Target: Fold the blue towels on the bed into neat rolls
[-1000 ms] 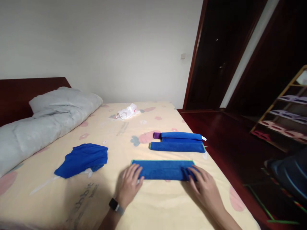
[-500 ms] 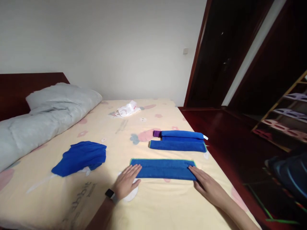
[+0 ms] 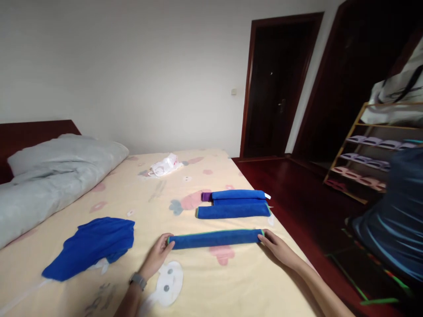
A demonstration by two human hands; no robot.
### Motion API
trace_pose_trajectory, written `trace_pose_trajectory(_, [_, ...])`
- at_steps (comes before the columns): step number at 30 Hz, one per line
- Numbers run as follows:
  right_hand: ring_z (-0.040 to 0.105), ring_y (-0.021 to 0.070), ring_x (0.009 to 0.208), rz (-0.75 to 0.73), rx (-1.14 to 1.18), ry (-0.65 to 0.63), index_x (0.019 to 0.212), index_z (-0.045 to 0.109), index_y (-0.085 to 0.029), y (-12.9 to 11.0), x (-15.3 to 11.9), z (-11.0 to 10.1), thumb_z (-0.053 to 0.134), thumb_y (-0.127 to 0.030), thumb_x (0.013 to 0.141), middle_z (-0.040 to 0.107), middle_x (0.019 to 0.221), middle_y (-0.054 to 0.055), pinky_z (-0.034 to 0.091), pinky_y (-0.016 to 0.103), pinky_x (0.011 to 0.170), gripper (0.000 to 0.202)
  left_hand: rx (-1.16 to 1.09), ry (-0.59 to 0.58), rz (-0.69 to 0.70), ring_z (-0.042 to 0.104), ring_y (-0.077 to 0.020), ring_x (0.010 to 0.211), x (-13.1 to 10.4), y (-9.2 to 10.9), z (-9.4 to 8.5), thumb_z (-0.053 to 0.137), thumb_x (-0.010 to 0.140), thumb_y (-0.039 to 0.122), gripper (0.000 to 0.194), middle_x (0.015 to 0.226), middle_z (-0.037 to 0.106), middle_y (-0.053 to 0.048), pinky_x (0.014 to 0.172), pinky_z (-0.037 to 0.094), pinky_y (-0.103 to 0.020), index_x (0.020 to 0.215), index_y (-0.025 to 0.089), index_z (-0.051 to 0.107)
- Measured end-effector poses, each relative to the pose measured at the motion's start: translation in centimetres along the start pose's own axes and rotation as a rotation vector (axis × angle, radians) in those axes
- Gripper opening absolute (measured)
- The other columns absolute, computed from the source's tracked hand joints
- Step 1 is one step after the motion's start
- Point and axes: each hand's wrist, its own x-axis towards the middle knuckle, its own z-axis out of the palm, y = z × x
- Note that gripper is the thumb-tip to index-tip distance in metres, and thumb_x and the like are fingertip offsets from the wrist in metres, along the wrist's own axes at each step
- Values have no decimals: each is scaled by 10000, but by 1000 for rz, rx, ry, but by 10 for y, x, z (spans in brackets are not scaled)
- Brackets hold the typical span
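Note:
A blue towel (image 3: 216, 239) with green edging is folded into a narrow strip across the bed. Its left end is pinched between the thumb and fingers of my left hand (image 3: 159, 253), which has a watch on the wrist. My right hand (image 3: 279, 248) grips the opposite end in the same way. Just beyond lie another folded blue towel (image 3: 234, 211) and a blue roll (image 3: 239, 194) with a purple piece at its left end and a white tag at its right. A crumpled blue cloth (image 3: 95, 242) rests to the left of my left hand.
The bed (image 3: 198, 290) wears a cream patterned sheet. A grey quilt (image 3: 66, 167) is heaped at the left, and a white plastic bag (image 3: 167, 165) lies toward the wall. Past the bed's right edge are a shoe rack (image 3: 360, 152) and a dark draped item (image 3: 393, 211).
The towel, flat and wider before, is now a narrower strip. Both hands went from lying flat on its ends to gripping them. The view has turned right and tilted up slightly.

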Motion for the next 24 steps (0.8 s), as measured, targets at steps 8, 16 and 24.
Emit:
trace_pose_trajectory(8, [620,324,1002,21,-525,437,1089,611,-225,16,23,26,434,-577,934,661,1121,121,515,483,845,423,545,374,150,615,-273,1114,11,11,15,487,946,393,311,1157,674,-88,972,486,-462,1175,231,623])
trace_pose_trajectory(16, [444,266,1380,-522,-713,63,1522,349,-277,-14,17,54,423,-261,959,454,1524,58,391,498,1132,568,726,-106,518,376,-236,1426,9,62,46,484,961,314,546,1553,426,-35,1192,314,-452,1497,299,384])
trace_pose_trajectory(24, [600,256,1230,-451,-732,152,1416,492,-207,25,28,26,450,-171,883,607,1372,99,546,422,1001,535,769,-107,453,461,-186,1366,20,16,26,454,806,43,701,1485,517,-34,1192,331,-414,1473,258,420])
